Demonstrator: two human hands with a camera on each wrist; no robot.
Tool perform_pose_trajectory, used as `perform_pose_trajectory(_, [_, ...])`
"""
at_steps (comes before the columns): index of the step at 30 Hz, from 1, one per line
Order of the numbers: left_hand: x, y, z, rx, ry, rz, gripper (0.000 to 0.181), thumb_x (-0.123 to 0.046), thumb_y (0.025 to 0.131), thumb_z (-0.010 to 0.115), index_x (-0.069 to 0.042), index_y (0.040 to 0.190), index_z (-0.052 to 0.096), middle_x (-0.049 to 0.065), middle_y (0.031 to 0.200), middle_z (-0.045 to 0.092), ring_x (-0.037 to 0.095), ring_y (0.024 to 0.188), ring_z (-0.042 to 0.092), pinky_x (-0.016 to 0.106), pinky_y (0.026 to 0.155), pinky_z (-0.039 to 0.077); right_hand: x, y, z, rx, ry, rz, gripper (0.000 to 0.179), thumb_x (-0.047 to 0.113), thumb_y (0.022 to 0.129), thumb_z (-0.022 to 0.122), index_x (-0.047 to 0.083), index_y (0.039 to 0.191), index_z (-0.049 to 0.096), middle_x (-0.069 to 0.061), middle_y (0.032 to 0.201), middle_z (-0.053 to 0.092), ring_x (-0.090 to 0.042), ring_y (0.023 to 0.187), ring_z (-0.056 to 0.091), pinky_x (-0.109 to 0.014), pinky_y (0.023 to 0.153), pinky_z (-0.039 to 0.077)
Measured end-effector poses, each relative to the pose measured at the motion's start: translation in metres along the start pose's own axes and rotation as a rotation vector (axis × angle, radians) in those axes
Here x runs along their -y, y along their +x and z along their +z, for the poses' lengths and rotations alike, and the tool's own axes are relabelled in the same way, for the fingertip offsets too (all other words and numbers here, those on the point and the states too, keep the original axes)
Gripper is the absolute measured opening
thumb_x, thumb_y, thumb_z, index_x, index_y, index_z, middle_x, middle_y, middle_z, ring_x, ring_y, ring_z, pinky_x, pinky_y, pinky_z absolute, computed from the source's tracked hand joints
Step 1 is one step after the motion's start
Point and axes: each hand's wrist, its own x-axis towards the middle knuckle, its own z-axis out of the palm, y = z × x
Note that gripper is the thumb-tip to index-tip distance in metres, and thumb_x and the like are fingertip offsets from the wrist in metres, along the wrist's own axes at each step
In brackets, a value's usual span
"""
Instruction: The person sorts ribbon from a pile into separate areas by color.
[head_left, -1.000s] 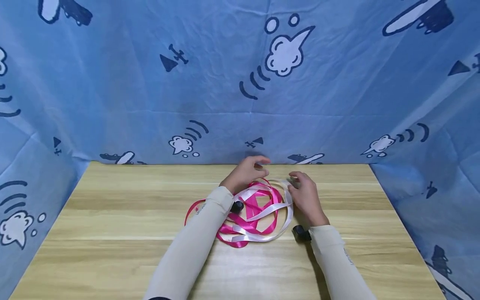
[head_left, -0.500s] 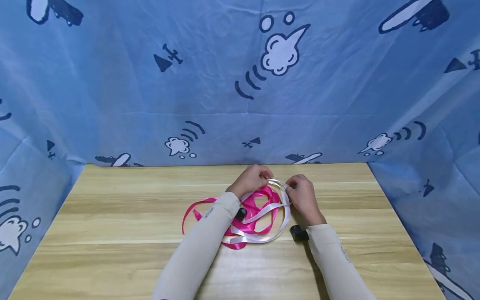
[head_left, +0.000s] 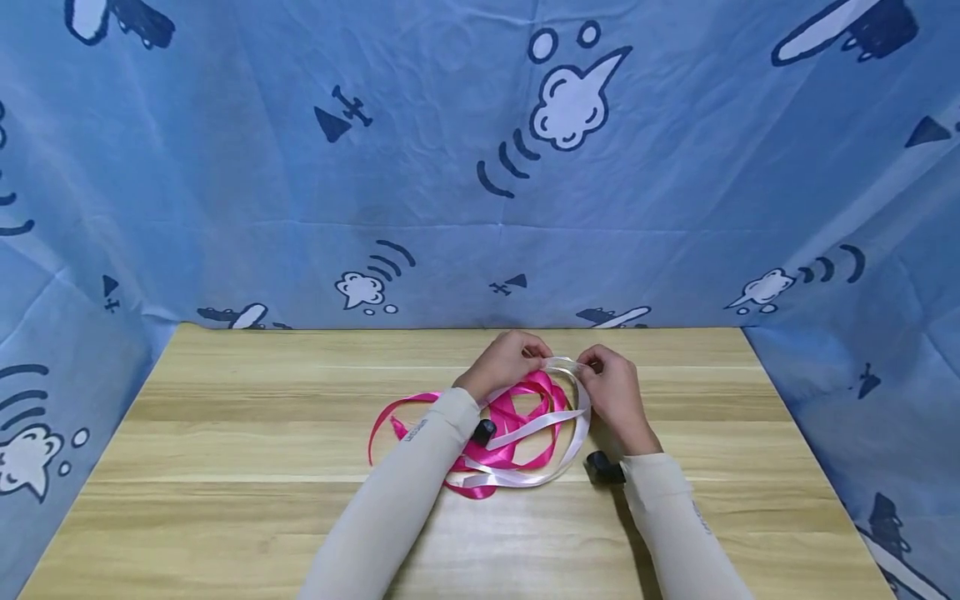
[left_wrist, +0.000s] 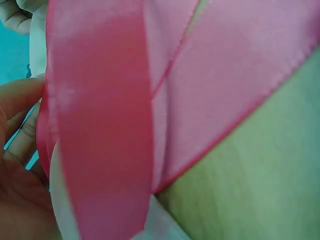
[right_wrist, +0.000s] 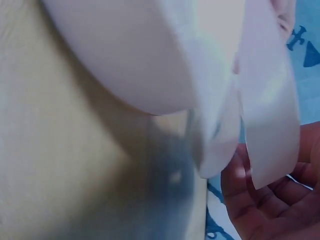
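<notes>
A loose tangle of white ribbon [head_left: 582,433] and pink ribbon [head_left: 502,410] lies on the table between my arms. At its far side, my left hand [head_left: 501,363] pinches a raised stretch of the white ribbon. My right hand [head_left: 617,395] pinches the same white stretch slightly to the right. Pink ribbon [left_wrist: 105,120] fills much of the left wrist view and partly covers the left fingers [left_wrist: 20,100]. In the right wrist view, white ribbon [right_wrist: 272,115] hangs in loops by the right hand [right_wrist: 270,215].
The wood-grain table [head_left: 247,417] ends at a blue printed curtain [head_left: 442,167], which also hangs at both sides. A black wrist camera [head_left: 603,468] sits below the right hand; another [head_left: 484,432] is over the pink ribbon. A pink tail [head_left: 375,425] curls out to the left.
Both hands were apart from the ribbon with fingers spread. They have come down to the far side of the tangle and now pinch the white ribbon, raising it slightly.
</notes>
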Motion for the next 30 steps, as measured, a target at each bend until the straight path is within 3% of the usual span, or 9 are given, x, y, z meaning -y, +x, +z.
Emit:
perform_pose_trajectory(4, [0.001, -0.002, -0.005, -0.008, 0.025, 0.032, 0.014, -0.012, 0.102, 0.068, -0.011, 0.109, 0.080, 0.002, 0.105, 0.076, 0.008, 0.095, 0.064, 0.024, 0.088, 0.052, 0.003, -0.002, -0.006, 0.003, 0.031, 0.008, 0.012, -0.005, 0.095, 0.060, -0.003, 0.099, 0.071, -0.020, 0.088, 0.070, -0.028, 0.081, 0.062, -0.027, 0.067, 0.048])
perform_pose_trajectory(10, [-0.008, -0.010, -0.015, -0.024, -0.050, 0.068, 0.014, -0.010, 0.102, 0.068, -0.011, 0.110, 0.080, 0.004, 0.103, 0.076, 0.012, 0.096, 0.066, 0.025, 0.087, 0.055, 0.012, -0.004, -0.018, 0.021, 0.132, 0.032, 0.011, -0.004, 0.097, 0.062, -0.004, 0.103, 0.071, -0.021, 0.090, 0.071, -0.016, 0.076, 0.063, -0.019, 0.064, 0.054])
perform_pose_trajectory(16, [-0.020, -0.017, -0.020, -0.025, -0.096, 0.114, 0.015, -0.013, 0.101, 0.070, -0.013, 0.113, 0.079, 0.001, 0.106, 0.076, 0.012, 0.099, 0.067, 0.023, 0.089, 0.056, 0.016, -0.007, -0.038, 0.059, 0.265, 0.032, 0.011, -0.006, 0.099, 0.063, -0.009, 0.108, 0.069, -0.019, 0.092, 0.070, -0.003, 0.073, 0.066, -0.021, 0.069, 0.061])
perform_pose_trajectory(24, [-0.038, -0.027, -0.028, -0.013, -0.200, 0.204, 0.019, -0.015, 0.100, 0.073, -0.011, 0.117, 0.078, 0.003, 0.104, 0.075, 0.011, 0.094, 0.067, 0.020, 0.086, 0.056, 0.023, -0.014, -0.062, 0.086, 0.422, 0.003, 0.011, -0.001, 0.099, 0.065, -0.009, 0.107, 0.065, 0.008, 0.083, 0.070, -0.005, 0.076, 0.070, -0.021, 0.071, 0.060])
perform_pose_trajectory(30, [-0.050, -0.037, -0.036, 0.024, -0.280, 0.226, 0.022, -0.017, 0.099, 0.073, -0.009, 0.120, 0.078, 0.005, 0.107, 0.075, 0.020, 0.096, 0.070, 0.027, 0.086, 0.060, 0.027, -0.017, -0.074, 0.108, 0.555, -0.027, 0.010, -0.001, 0.100, 0.066, -0.008, 0.107, 0.065, 0.006, 0.086, 0.073, -0.007, 0.076, 0.073, -0.021, 0.071, 0.061])
